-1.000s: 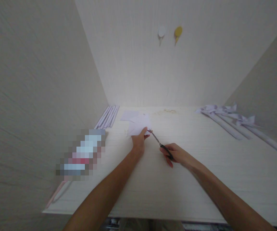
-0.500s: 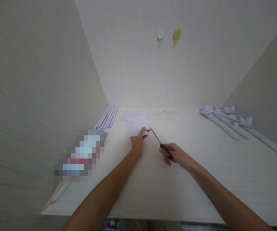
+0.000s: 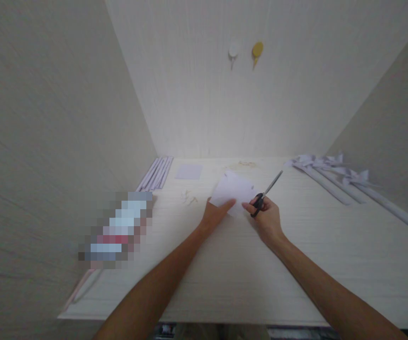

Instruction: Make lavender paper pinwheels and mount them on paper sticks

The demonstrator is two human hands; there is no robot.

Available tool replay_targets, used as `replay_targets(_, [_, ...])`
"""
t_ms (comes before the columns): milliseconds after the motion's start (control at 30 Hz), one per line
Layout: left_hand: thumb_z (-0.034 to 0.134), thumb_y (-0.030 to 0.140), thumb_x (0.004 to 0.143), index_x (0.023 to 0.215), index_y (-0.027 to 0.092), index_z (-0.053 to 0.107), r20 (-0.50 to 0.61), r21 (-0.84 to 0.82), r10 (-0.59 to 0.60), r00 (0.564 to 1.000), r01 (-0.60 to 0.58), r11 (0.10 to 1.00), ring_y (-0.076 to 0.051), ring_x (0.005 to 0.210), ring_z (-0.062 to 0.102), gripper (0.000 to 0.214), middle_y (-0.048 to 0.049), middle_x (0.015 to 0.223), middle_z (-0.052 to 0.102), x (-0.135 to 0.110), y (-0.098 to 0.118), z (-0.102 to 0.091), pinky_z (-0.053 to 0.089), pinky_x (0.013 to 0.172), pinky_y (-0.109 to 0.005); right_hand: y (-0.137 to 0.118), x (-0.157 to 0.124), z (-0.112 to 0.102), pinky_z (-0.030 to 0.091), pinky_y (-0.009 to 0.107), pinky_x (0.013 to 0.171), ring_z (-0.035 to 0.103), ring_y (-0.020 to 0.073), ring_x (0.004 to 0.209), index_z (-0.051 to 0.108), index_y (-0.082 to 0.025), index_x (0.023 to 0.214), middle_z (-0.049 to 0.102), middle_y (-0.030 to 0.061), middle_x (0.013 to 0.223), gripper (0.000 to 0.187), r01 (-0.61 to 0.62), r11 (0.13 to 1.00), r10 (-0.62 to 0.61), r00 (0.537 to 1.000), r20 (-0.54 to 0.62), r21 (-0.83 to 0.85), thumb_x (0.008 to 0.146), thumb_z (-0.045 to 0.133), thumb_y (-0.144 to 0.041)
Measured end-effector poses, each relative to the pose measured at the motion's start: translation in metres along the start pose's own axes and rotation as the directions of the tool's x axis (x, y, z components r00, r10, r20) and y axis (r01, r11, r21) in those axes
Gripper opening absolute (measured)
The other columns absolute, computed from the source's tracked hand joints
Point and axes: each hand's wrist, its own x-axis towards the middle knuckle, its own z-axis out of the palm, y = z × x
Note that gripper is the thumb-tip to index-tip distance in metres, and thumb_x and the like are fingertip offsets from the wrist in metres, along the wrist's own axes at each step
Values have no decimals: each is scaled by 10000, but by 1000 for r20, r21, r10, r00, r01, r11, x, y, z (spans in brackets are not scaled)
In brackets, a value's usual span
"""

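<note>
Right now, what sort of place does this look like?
Probably a small craft workspace, home or workshop unclear: scissors and white paper are being held, with pinwheel-like pieces lying on a pale tabletop.

The white paper [image 3: 233, 188] apparently hides most of the left fingers [image 3: 229, 204].

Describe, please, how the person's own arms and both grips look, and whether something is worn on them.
The left grip and the right grip are bare human hands, with no gloves. The left forearm and right forearm narrow toward the wrists; no sleeve, watch or bracelet shows. Rings and small skin markings are too fine to tell.
</note>
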Motion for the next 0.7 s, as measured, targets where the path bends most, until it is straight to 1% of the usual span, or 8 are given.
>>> replay_targets(100, [667,274,590,604,132,629,-68,69,63,996,-58,996,-107,492,521,148,-6,540,591,6,2,-5,410,474,-211,0,0,0,309,221,443,389,77,481,450,-193,616,459,-46,552,304,-18,1000,18,1000,-21,7,529,710,-323])
replay_targets(200, [637,283,611,547,133,611,-37,95,88,995,-84,992,-83,450,482,165,20,483,543,10,1,-9,390,447,-191,2,3,0,351,222,490,432,80,531,466,-189,630,492,-32,618,282,-6,997,13,996,-88,79,523,713,-276])
replay_targets(267, [650,277,593,550,130,621,29,92,55,998,-58,994,-86,450,490,156,14,490,558,9,0,-9,393,444,-194,4,5,-2,374,225,525,456,84,569,471,-190,642,511,-20,665,270,15,990,7,989,-149,142,530,708,-256])
replay_targets(333, [665,282,576,555,125,635,132,106,4,991,-18,994,-90,442,492,161,1,498,579,6,-1,-8,387,432,-198,5,8,-4,379,224,536,461,82,579,472,-192,648,518,-17,689,261,31,980,9,981,-195,199,542,704,-246])
replay_targets(467, [681,253,562,560,129,649,337,152,-51,940,-1,988,-98,477,524,129,-30,572,633,-1,1,-5,408,461,-202,6,10,-6,357,215,505,432,66,537,468,-193,638,505,-29,669,250,52,967,9,971,-240,250,557,700,-239])
replay_targets(533, [697,199,535,654,144,669,374,127,-33,927,-16,992,-120,571,575,134,-45,690,669,-5,3,-4,451,545,-219,5,9,-5,355,217,492,428,64,521,469,-193,642,513,-28,672,254,51,960,14,973,-229,275,554,703,-241])
replay_targets(633, [709,147,508,840,170,659,400,82,-3,916,-33,996,-149,734,612,336,-60,868,675,-7,6,-2,475,679,-249,4,7,-2,367,222,487,443,66,513,476,-193,650,535,-22,681,263,40,950,22,981,-195,309,546,710,-249])
replay_targets(700, [709,144,509,895,172,642,420,81,8,908,-46,996,-160,791,613,392,-66,918,668,-7,6,-2,475,725,-267,3,7,-1,386,229,508,475,76,534,478,-191,655,556,-17,689,267,55,947,9,980,-200,315,545,711,-260])
